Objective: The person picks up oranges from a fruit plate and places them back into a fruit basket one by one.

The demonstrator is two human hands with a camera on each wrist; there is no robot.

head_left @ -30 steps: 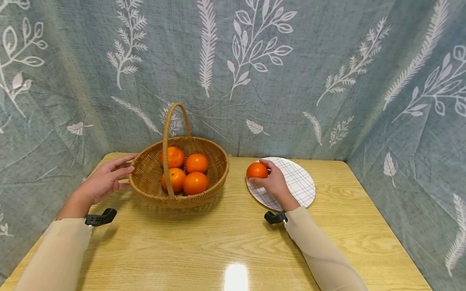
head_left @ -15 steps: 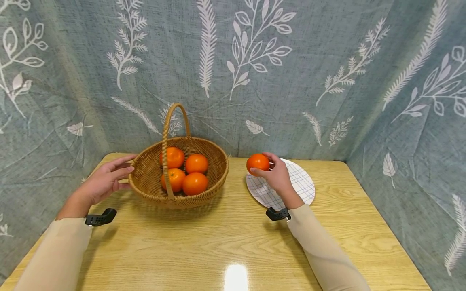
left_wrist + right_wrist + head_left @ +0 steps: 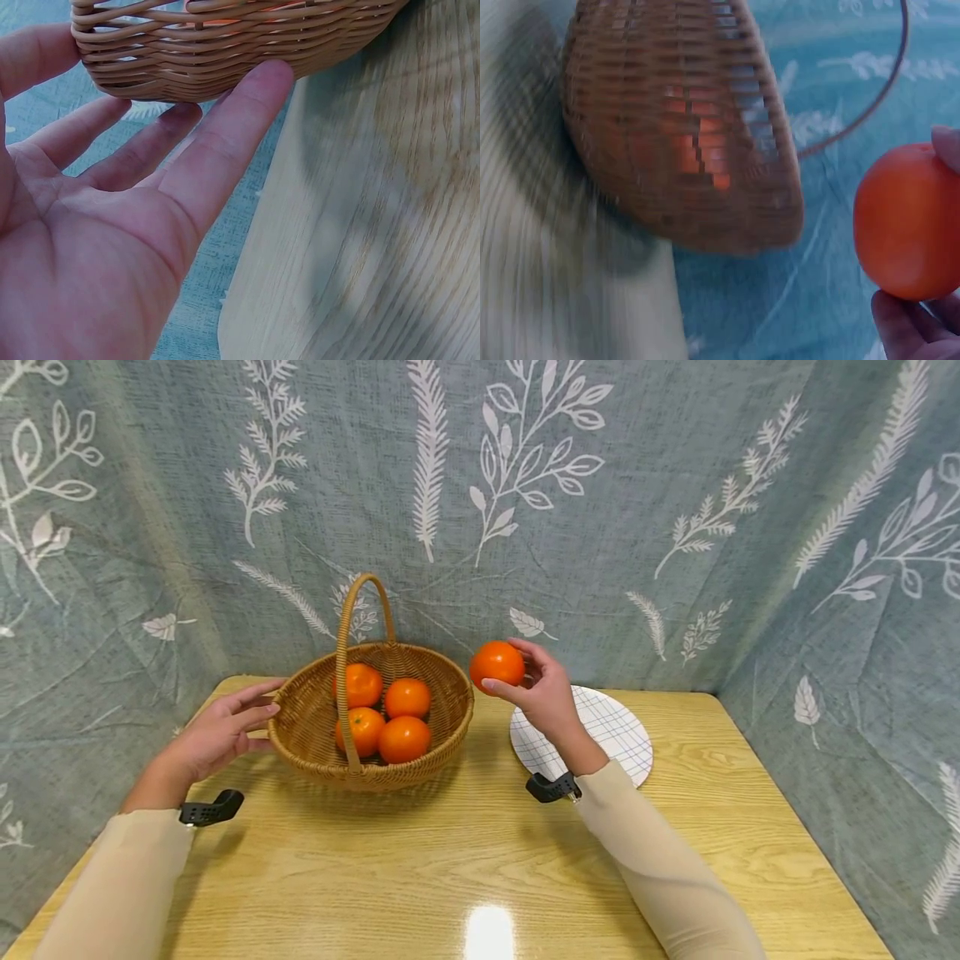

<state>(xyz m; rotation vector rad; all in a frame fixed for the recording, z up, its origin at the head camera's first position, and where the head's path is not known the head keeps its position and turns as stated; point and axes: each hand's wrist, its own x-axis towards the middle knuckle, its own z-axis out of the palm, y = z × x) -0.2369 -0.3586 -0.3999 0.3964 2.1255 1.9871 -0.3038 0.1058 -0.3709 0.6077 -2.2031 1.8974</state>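
Observation:
My right hand (image 3: 551,693) holds a smooth, round orange-red fruit (image 3: 497,666) between thumb and fingers. It is raised between the basket and the plate. In the right wrist view the same fruit (image 3: 909,223) shows at the right edge, with fingertips above and below it. A wicker basket (image 3: 442,756) with a tall arched handle stands on the left, holding several similar orange fruits (image 3: 405,739). My left hand (image 3: 225,731) lies against the basket's left side with fingers extended. In the left wrist view its fingertips touch the woven wall (image 3: 225,56) from outside.
A round white plate with a blue checked pattern (image 3: 611,731) lies to the right on the wooden table (image 3: 375,877), partly behind my right hand and wrist. A grey-blue curtain with white leaf prints (image 3: 465,593) hangs around the table's back and sides.
My right hand has lifted the orange-red fruit off the plate and carried it up and left toward the basket. The left hand and the basket keep their places.

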